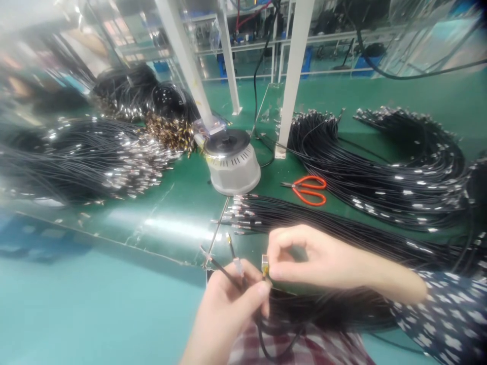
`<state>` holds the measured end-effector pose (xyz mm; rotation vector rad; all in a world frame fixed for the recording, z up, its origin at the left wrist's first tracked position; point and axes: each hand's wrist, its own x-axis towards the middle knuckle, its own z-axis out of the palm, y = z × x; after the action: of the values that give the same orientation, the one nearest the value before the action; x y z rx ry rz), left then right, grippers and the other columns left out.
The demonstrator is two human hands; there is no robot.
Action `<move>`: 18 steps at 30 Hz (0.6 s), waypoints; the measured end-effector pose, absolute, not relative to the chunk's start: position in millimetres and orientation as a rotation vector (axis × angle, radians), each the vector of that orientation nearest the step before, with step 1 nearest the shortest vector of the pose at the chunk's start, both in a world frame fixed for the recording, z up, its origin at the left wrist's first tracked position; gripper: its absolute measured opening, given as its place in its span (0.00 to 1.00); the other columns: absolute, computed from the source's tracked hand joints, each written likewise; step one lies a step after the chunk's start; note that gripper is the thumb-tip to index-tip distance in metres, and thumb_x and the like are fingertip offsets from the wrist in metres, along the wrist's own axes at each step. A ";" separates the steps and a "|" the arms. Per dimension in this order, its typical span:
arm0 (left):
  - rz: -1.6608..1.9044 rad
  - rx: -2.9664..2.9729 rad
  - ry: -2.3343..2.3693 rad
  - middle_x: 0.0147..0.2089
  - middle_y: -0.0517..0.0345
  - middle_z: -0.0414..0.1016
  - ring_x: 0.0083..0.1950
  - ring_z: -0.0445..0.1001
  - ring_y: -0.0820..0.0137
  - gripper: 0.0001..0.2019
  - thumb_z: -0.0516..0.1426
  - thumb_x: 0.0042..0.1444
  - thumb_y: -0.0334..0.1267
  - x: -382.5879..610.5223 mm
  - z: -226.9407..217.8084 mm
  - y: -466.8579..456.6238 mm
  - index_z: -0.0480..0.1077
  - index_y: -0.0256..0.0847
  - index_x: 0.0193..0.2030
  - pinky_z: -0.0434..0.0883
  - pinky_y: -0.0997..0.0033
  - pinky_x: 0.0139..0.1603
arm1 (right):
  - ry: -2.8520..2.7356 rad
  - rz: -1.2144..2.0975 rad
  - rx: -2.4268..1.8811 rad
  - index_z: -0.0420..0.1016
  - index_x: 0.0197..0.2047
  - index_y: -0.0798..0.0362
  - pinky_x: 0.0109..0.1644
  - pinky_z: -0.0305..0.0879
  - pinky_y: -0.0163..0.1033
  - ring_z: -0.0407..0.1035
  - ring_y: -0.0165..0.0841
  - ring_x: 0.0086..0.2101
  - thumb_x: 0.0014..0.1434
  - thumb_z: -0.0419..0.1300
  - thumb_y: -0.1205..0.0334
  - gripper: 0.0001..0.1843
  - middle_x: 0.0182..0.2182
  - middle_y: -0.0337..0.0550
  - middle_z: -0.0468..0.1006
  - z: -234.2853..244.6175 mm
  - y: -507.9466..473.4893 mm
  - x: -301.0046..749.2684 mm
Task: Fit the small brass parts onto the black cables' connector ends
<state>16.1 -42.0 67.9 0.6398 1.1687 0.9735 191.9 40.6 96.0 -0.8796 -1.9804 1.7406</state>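
My left hand (228, 306) is closed round a few thin black cables (222, 271) whose stripped tips stick up and to the left. My right hand (304, 258) pinches a small gold-coloured connector (265, 264) at the end of one cable, right beside my left thumb. Both hands hover near the front edge of the green table (182, 203), above a bundle of black cables (327, 309) that runs across my lap.
A white round machine with a black top (232, 162) stands mid-table, orange scissors (310, 190) to its right. Piles of black cables with metal ends lie left (95, 162) and right (399, 167). White frame posts (294, 76) rise behind.
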 end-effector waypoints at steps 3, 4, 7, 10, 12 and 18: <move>0.974 0.660 1.204 0.16 0.64 0.71 0.17 0.59 0.81 0.11 0.66 0.48 0.37 17.9 70.2 -43.0 0.68 0.38 0.24 0.65 0.81 0.23 | -2.006 1.740 -0.889 0.73 0.29 0.57 0.35 0.61 0.35 0.64 0.30 0.31 0.55 0.64 0.64 0.06 0.28 0.39 0.73 97.2 40.7 192.4; 0.973 0.667 1.211 0.16 0.64 0.71 0.16 0.56 0.82 0.10 0.65 0.49 0.37 18.3 70.6 -43.3 0.68 0.38 0.24 0.65 0.80 0.23 | -2.012 1.739 -0.896 0.73 0.29 0.57 0.35 0.61 0.35 0.65 0.31 0.31 0.55 0.64 0.64 0.06 0.29 0.39 0.73 97.6 40.7 192.4; 0.962 0.675 1.215 0.16 0.64 0.71 0.15 0.52 0.83 0.10 0.64 0.49 0.36 18.4 71.1 -43.9 0.68 0.38 0.24 0.64 0.81 0.23 | -2.032 1.730 -0.896 0.73 0.28 0.57 0.35 0.61 0.35 0.64 0.30 0.31 0.55 0.64 0.63 0.07 0.28 0.39 0.73 98.5 40.7 192.6; 0.957 0.665 1.217 0.16 0.65 0.70 0.15 0.51 0.84 0.11 0.65 0.49 0.36 17.9 71.1 -44.6 0.68 0.38 0.23 0.62 0.82 0.22 | -2.043 1.729 -0.904 0.73 0.28 0.57 0.33 0.60 0.34 0.63 0.29 0.29 0.55 0.63 0.64 0.06 0.27 0.37 0.71 98.9 40.6 192.7; 0.954 0.654 1.214 0.16 0.65 0.70 0.16 0.52 0.83 0.11 0.65 0.49 0.37 17.6 71.2 -44.9 0.68 0.38 0.24 0.61 0.82 0.22 | -2.042 1.734 -0.921 0.73 0.28 0.56 0.32 0.60 0.34 0.62 0.29 0.28 0.54 0.63 0.64 0.06 0.26 0.37 0.70 99.4 40.2 192.4; 0.951 0.632 1.209 0.17 0.65 0.70 0.17 0.56 0.82 0.11 0.66 0.48 0.37 17.7 71.1 -44.7 0.68 0.38 0.24 0.61 0.82 0.22 | -2.053 1.690 -1.017 0.71 0.26 0.55 0.32 0.59 0.34 0.61 0.28 0.28 0.53 0.61 0.66 0.05 0.25 0.35 0.69 101.8 36.9 189.1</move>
<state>17.7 -44.7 71.1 0.6317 1.2090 0.9507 189.1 36.9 101.8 -1.0168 -2.0530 1.6902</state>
